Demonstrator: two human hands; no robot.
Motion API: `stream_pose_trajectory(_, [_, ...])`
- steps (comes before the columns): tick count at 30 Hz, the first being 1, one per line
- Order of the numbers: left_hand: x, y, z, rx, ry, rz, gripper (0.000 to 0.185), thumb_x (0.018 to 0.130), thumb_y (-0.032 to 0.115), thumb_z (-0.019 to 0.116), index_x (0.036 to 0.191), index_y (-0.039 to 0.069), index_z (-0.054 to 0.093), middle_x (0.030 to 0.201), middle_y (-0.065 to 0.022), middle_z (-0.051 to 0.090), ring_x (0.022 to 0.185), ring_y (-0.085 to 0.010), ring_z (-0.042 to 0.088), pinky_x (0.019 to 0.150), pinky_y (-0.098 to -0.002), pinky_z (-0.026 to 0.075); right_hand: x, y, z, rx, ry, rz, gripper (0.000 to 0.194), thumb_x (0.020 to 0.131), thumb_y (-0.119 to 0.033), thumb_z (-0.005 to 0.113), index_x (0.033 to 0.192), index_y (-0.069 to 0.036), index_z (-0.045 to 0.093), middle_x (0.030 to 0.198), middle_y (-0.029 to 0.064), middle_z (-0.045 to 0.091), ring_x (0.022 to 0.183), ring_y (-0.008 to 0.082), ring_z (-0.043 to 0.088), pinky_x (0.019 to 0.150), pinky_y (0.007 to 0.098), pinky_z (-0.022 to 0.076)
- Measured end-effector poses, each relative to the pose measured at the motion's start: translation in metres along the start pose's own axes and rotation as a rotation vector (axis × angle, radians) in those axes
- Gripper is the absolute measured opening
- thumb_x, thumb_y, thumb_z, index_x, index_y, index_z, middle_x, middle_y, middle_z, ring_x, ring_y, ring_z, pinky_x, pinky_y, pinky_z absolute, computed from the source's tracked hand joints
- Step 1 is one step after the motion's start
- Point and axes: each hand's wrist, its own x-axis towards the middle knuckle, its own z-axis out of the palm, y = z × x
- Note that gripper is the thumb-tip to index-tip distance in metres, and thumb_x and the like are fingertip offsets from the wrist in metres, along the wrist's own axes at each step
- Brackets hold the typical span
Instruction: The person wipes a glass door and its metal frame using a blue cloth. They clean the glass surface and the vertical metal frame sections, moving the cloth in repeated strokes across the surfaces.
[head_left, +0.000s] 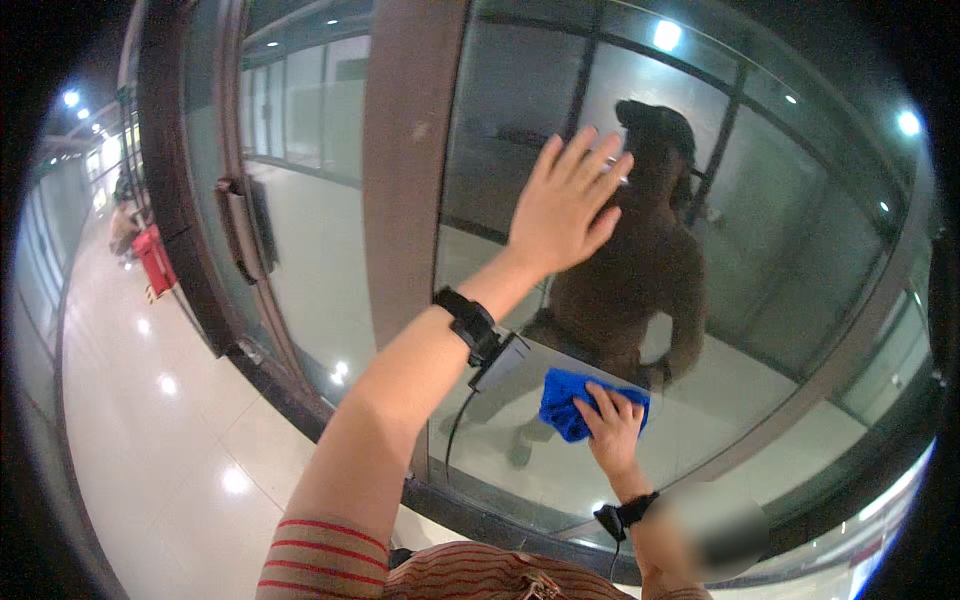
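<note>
A large glass pane (795, 225) stands in front of me and mirrors a dark figure in a cap. My left hand (570, 206) is raised at the pane with its fingers apart and nothing in it. Whether its palm touches the glass cannot be told. Lower down, my right hand (616, 435) presses a crumpled blue cloth (564, 405) against the pane, with the fingers over the cloth. Each wrist wears a black strap (469, 322) with a small device and a thin cable (450, 442).
Left of the pane runs a brown frame post (409, 187), then a glass door with a dark pull handle (241, 232). Glossy floor tiles (172, 465) stretch down a corridor, where a red container (154, 261) stands near a crouching person (122, 225). A dark sill (480, 510) edges the pane's bottom.
</note>
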Motion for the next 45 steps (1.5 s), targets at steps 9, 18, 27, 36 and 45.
stream_pose_trajectory(9, [-0.138, 0.041, -0.028, -0.108, -0.424, -0.13, 0.07, 0.098, 0.036, 0.058, 0.157, 0.006, 0.036, 0.166, -0.0169, 0.027, 0.153, -0.0377, 0.024, 0.125, -0.0542, 0.019, -0.073, -0.046, 0.061, 0.222, -0.179, 0.162, 0.047, 0.065, 0.004, 0.07, 0.107, -0.017, 0.073, 0.135, 0.0008, 0.061, 0.116, 0.0296, 0.055, 0.091, 0.0488, 0.0403])
stream_pose_trajectory(18, [-0.457, 0.128, -0.124, -0.868, -1.52, -0.645, 0.074, 0.106, 0.051, 0.045, 0.159, 0.001, 0.029, 0.164, -0.0269, 0.025, 0.15, -0.041, 0.03, 0.121, -0.0466, 0.03, -0.193, -0.103, 0.15, 1.315, -0.71, 1.204, 0.041, 0.077, -0.005, 0.071, 0.117, 0.003, 0.069, 0.096, 0.0115, 0.074, 0.08, 0.0226, 0.069, 0.073, 0.0392, 0.0554])
stream_pose_trajectory(27, [-0.497, 0.115, -0.231, -1.447, -1.357, -1.667, 0.082, 0.102, 0.066, 0.046, 0.158, 0.008, 0.037, 0.16, -0.0144, 0.041, 0.146, -0.0269, 0.041, 0.122, -0.042, 0.03, -0.075, -0.197, 0.1, 1.849, -1.092, 1.486, 0.05, 0.089, -0.015, 0.069, 0.134, 0.002, 0.056, 0.118, 0.02, 0.069, 0.103, 0.0312, 0.072, 0.089, 0.0455, 0.0614])
stream_pose_trajectory(36, [-0.476, 0.046, -0.285, -1.553, -0.781, -2.138, 0.08, 0.1, 0.063, 0.054, 0.158, 0.012, 0.037, 0.155, -0.0089, 0.048, 0.14, -0.0235, 0.048, 0.119, -0.0429, 0.035, 0.011, -0.32, 0.159, 1.944, -1.434, 1.345, 0.049, 0.094, -0.024, 0.067, 0.138, -0.004, 0.058, 0.123, 0.0163, 0.07, 0.102, 0.0311, 0.073, 0.088, 0.046, 0.0631])
stream_pose_trajectory(45, [-0.545, -0.014, -0.348, -1.371, -0.643, -2.262, 0.079, 0.104, 0.061, 0.045, 0.158, 0.005, 0.034, 0.155, -0.0132, 0.047, 0.135, -0.0264, 0.052, 0.117, -0.0443, 0.039, 0.04, -0.412, 0.195, 1.882, -1.461, 1.329, 0.044, 0.095, -0.016, 0.067, 0.136, -0.004, 0.059, 0.122, 0.0158, 0.07, 0.109, 0.0299, 0.071, 0.09, 0.0441, 0.0613])
